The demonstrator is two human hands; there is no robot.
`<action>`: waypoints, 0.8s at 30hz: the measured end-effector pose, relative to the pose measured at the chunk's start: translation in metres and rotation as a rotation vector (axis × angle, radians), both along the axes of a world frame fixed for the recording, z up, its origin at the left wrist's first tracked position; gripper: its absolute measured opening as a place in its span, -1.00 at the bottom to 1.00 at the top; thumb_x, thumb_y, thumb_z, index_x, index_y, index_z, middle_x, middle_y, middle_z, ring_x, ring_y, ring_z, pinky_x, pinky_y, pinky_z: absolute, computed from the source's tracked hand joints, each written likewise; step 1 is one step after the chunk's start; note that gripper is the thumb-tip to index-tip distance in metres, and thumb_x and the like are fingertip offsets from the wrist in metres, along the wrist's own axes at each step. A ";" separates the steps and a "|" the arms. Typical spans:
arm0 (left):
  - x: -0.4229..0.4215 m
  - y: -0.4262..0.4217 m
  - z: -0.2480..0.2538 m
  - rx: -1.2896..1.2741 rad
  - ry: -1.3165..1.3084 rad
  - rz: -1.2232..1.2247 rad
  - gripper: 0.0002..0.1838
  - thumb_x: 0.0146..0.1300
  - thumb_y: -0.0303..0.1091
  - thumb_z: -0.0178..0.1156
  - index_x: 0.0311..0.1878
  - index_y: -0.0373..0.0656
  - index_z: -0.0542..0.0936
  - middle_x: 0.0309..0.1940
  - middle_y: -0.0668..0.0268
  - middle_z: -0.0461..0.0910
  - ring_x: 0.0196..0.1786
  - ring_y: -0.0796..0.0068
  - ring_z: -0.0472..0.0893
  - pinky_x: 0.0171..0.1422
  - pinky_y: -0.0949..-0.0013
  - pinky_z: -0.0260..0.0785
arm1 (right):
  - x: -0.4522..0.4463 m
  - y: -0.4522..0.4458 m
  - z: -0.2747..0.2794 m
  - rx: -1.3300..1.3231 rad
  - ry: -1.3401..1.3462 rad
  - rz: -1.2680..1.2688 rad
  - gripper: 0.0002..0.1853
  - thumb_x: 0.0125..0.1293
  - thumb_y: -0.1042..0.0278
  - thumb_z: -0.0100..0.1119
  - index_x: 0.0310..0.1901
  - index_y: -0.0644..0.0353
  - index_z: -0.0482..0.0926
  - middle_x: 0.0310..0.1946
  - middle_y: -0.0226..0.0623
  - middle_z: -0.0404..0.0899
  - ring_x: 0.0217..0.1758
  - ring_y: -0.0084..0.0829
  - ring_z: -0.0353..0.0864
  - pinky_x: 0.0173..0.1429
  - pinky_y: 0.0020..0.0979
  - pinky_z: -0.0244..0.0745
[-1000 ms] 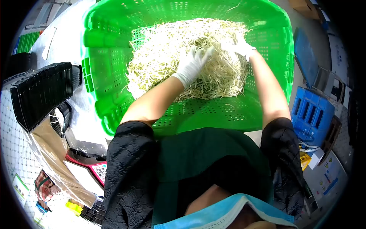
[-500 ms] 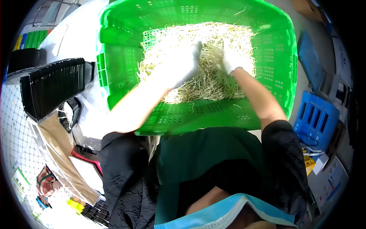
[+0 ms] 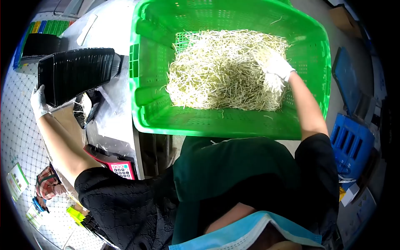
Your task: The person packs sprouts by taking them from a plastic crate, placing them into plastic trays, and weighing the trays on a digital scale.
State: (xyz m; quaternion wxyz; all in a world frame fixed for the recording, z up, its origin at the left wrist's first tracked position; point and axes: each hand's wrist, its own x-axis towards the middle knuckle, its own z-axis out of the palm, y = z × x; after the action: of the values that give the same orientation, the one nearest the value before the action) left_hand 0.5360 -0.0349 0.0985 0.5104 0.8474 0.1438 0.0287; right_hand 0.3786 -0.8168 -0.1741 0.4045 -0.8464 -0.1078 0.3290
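My left hand (image 3: 38, 101), in a white glove, is at the near end of a stack of black plastic trays (image 3: 77, 75), its fingers closed on the end tray's edge. In the green crate (image 3: 216, 123) lies a broad heap of pale bean sprouts (image 3: 221, 71). My right hand (image 3: 275, 64), also gloved in white, is at the right side of the heap. Its fingers are curled around a clump of sprouts, and strands hang below the palm. A separate black tray (image 3: 86, 109) with some sprouts in it sits beside the stack.
A red scale with a keypad (image 3: 121, 170) stands at the near edge of the metal table (image 3: 112, 112). Another black tray stack (image 3: 41, 45) is at the far left. A blue plastic crate (image 3: 351, 143) is on the right, outside the green crate.
My left hand has left the sprouts and moved left to the tray stack. My right hand stays in the crate, now with a clump of sprouts. The view has shifted left.
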 end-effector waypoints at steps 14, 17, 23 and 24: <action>-0.145 -0.022 0.142 -0.333 -0.543 0.298 -0.78 0.11 -0.46 0.21 -0.20 -0.38 0.62 -0.20 0.08 0.65 -0.10 0.27 0.63 0.11 0.25 0.47 | -0.001 0.026 0.005 -0.610 -0.209 0.296 -0.28 0.11 0.04 0.24 0.34 -0.15 0.24 0.38 -0.16 0.15 0.40 -0.19 0.17 0.46 -0.08 0.07; -0.176 -0.137 0.090 -0.422 -0.468 0.237 -0.72 0.07 -0.42 0.18 -0.17 -0.39 0.62 -0.21 0.05 0.65 -0.12 0.22 0.63 0.10 0.22 0.48 | -0.005 0.002 0.015 -0.766 -0.495 0.444 -0.33 0.22 0.08 0.09 0.37 -0.06 0.18 0.38 -0.30 0.19 0.42 -0.24 0.15 0.53 -0.15 -0.10; -0.141 -0.412 -0.080 0.229 -0.493 -0.269 -0.47 -0.05 -0.43 0.17 0.09 -0.32 0.45 -0.09 0.12 0.50 -0.06 0.29 0.50 0.09 0.34 0.35 | -0.020 0.025 0.118 0.342 -0.337 0.157 -0.43 0.32 0.11 -0.02 0.33 0.12 0.23 0.27 -0.05 0.32 0.29 -0.19 0.34 0.37 -0.22 0.24; -0.138 -0.449 -0.106 0.356 -0.592 -0.356 -0.42 -0.12 -0.42 0.18 0.08 -0.30 0.42 -0.10 0.09 0.49 -0.04 0.22 0.48 0.10 0.29 0.35 | -0.026 0.039 0.149 -0.103 -0.554 0.289 -0.57 0.31 0.19 -0.05 0.18 0.13 0.37 0.09 -0.12 0.46 0.15 -0.18 0.45 0.20 -0.22 0.36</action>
State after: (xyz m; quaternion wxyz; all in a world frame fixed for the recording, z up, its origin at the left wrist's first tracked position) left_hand 0.3984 -0.4838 -0.0072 0.3717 0.8895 -0.1664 0.2074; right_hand 0.3530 -0.7780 -0.0255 0.2653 -0.8992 -0.3163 0.1449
